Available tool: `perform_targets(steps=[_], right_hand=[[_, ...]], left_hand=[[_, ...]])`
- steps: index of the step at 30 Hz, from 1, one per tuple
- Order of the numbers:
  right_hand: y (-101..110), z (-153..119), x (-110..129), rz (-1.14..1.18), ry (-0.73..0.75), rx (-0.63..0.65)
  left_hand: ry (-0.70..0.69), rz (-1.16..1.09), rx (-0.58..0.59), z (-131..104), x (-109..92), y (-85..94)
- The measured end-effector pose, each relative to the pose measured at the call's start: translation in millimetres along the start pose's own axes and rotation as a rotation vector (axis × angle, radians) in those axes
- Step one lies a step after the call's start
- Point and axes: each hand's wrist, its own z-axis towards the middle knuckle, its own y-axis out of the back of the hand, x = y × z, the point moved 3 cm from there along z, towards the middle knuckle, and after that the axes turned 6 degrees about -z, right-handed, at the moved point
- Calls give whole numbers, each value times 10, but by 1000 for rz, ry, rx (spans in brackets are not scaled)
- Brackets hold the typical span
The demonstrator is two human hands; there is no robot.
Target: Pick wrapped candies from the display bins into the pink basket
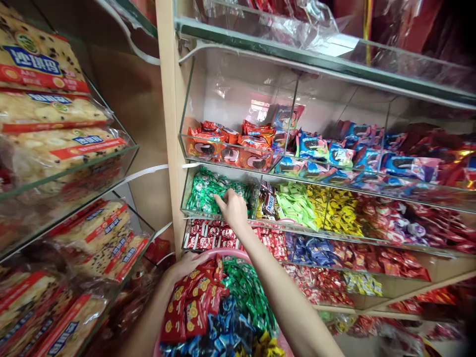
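Note:
My left hand (pixel 189 265) grips the left rim of a pink basin (pixel 223 253). Inside the basin lie red packets with orange-slice prints (pixel 193 302), green-wrapped candies (pixel 249 287), blue-wrapped candies (pixel 226 322) and some yellow-wrapped ones (pixel 267 344). Ahead, my right hand (pixel 234 206) reaches over the front of a clear shelf bin (pixel 219 215) of green-wrapped candies (pixel 206 191). Its fingers are curled with the thumb out to the left, and the hand itself hides whatever they hold. The right forearm crosses above the basin's right side.
Right of the green candies are Snickers bars (pixel 267 201), light-green packets (pixel 297 203) and yellow candies (pixel 342 213). Orange packets (pixel 230 144) fill the glass-fronted shelf above. Wrapped pastries (pixel 55 129) line the left shelves. A wooden post (pixel 169 124) stands between the shelf units.

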Motion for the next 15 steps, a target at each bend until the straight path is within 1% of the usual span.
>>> perform_targets(steps=[1, 3, 6, 8, 12, 15], right_hand=[[-5, 4, 1, 1, -1, 13], [-40, 31, -10, 7, -25, 78], [-110, 88, -32, 16, -65, 189], [-136, 110, -39, 21, -78, 221], [-117, 96, -40, 12, -85, 186], [-71, 59, -41, 0, -96, 153]], left_hand=[[-15, -18, 17, 15, 11, 3], [-32, -29, 20, 47, 43, 14], [-12, -38, 17, 83, 101, 26], [3, -56, 42, 89, 125, 23], [15, -87, 76, 70, 121, 18], [41, -80, 51, 48, 103, 23]])
